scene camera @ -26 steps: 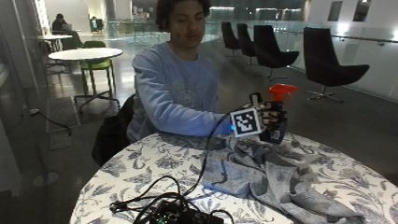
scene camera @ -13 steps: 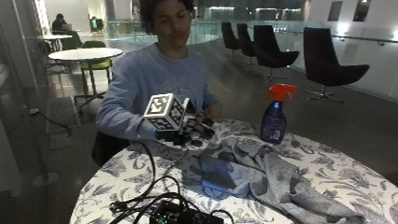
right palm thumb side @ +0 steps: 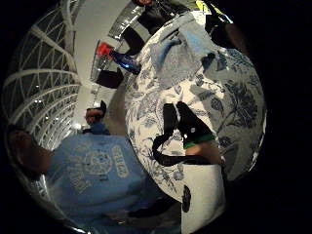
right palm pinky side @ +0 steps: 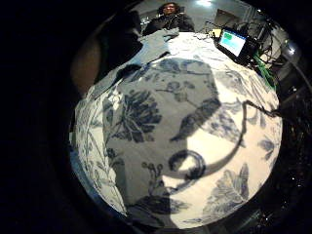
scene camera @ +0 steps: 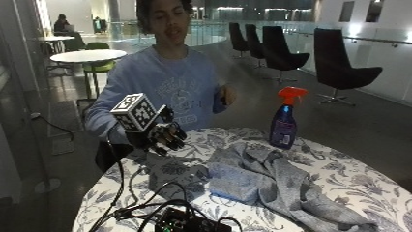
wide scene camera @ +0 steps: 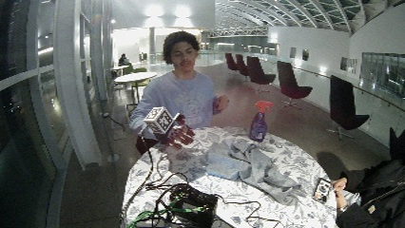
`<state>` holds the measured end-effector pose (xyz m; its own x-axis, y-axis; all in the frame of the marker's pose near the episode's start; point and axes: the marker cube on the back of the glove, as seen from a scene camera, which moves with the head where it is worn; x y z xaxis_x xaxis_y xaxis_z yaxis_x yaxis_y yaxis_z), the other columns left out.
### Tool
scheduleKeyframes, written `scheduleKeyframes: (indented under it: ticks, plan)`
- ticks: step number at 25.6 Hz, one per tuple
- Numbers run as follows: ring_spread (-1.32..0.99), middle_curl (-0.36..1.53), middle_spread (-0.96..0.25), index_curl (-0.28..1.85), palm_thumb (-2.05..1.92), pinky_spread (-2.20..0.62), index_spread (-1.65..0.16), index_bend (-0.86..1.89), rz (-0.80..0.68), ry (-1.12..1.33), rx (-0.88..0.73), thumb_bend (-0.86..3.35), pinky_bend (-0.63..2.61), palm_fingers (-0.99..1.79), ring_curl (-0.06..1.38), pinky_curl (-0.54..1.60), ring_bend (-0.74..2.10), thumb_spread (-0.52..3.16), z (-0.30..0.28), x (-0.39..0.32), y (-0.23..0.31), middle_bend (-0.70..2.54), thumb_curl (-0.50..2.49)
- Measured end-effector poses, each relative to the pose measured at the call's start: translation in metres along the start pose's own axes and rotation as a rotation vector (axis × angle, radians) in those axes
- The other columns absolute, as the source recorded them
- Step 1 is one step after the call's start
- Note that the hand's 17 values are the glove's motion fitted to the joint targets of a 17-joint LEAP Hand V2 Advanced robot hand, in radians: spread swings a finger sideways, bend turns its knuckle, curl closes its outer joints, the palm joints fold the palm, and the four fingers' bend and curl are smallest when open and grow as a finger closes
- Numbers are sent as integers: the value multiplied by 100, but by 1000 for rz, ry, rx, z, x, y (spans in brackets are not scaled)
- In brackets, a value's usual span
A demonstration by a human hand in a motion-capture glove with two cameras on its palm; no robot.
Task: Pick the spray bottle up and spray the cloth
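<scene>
I see the right hand (scene camera: 162, 137) held above the table's (scene camera: 341, 181) near edge, fingers (scene camera: 172, 140) loosely curled, holding nothing. The bottle (scene camera: 284, 123) stands upright at the far edge, well apart from the hand. One bottle, one grey cloth (scene camera: 264, 179) crumpled mid-table between them. Floral tablecloth, round table; hall with dark chairs (scene camera: 341, 70) behind.

Round counter (scene camera: 360, 179), floral-print top. On it: upright spray bottle (scene camera: 284, 123), crumpled grey cloth (scene camera: 270, 181), cables and black device (scene camera: 183, 222).
</scene>
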<state>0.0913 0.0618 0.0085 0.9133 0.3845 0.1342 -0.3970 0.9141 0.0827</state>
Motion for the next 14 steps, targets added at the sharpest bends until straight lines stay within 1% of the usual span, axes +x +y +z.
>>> scheduleKeyframes:
  ticks: [5, 14]
  plan:
    - [6, 40, 0, 38, 73, 24, -31, 27, 29, 25, -8, -1, 17, 56, 22, 31, 12, 108, -5, 12, 9, 25, 43]
    - [7, 40, 0, 41, 74, 24, -31, 31, 31, 37, -22, -2, 18, 53, 17, 30, 12, 111, -5, 21, 5, 27, 42]
